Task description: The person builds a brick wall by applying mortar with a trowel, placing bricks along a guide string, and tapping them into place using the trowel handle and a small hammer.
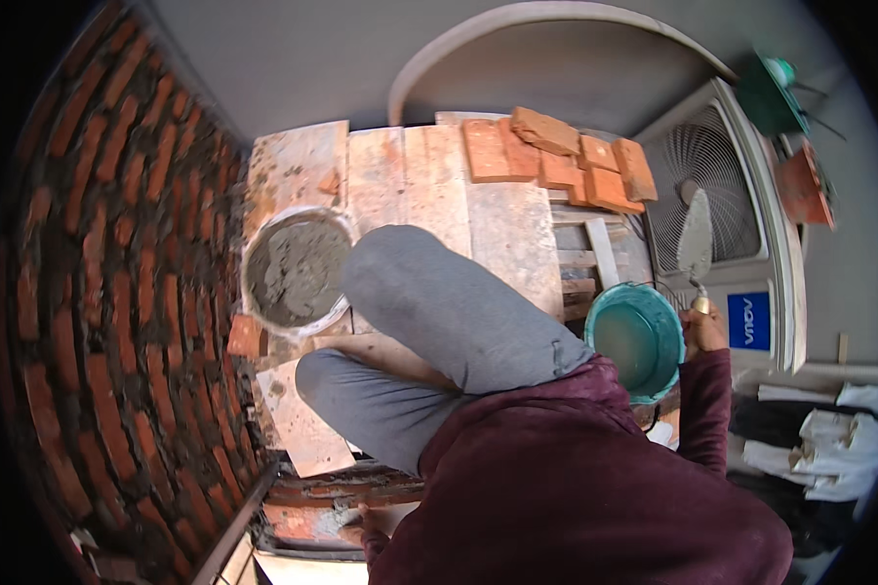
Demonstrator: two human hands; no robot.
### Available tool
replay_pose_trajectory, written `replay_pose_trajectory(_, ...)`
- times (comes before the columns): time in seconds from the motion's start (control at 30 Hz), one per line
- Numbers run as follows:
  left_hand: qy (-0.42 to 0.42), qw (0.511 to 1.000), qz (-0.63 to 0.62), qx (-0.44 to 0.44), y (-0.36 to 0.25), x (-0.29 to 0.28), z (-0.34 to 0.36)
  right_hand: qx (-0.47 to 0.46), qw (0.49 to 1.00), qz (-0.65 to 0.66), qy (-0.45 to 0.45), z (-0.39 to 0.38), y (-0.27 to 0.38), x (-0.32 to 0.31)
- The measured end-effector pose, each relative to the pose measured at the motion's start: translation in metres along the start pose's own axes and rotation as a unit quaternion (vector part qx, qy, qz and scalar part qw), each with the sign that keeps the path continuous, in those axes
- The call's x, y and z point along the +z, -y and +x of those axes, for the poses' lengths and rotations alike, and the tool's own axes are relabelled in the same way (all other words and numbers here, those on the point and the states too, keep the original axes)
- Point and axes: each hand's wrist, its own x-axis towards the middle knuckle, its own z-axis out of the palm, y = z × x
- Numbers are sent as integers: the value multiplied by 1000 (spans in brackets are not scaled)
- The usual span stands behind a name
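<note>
My right hand [706, 331] is closed around the handle of a pointed trowel [695, 239]. Its blade points away from me and carries a greyish film. Just left of that hand stands a teal bucket [634, 292] holding cloudy water. At the lower edge, my left hand [363, 527] reaches down to a brick ledge [298, 522] smeared with mortar. Its fingers look stretched out against the ledge, partly hidden by my sleeve. A white-rimmed bucket of grey mortar [298, 268] stands beyond my knees, on the left.
Wooden boards [429, 175] form the platform under me. Several orange bricks [556, 156] are piled at its far right. A rough brick wall [132, 322] rises on the left. An air-conditioner unit [707, 185] stands right, with hanging clothes [829, 448] below it.
</note>
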Motion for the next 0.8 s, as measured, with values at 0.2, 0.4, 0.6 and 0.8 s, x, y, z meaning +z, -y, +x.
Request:
replay_pose_trajectory(0.2,-33,988,117,-95,51,51,6,-64,973,-130,178,-6,141,122)
replay_pose_trajectory(0.4,-80,987,-19,-140,-21,-18,-57,-161,933,-114,300,-16,216,229)
replay_pose_trajectory(0.6,-57,644,-675,354,-173,-169,-125,-218,841,-28,494,-24,290,336)
replay_pose_trajectory(0.8,90,598,-595,530,-293,-256,-213,-269,732,-2,625,-79,341,416)
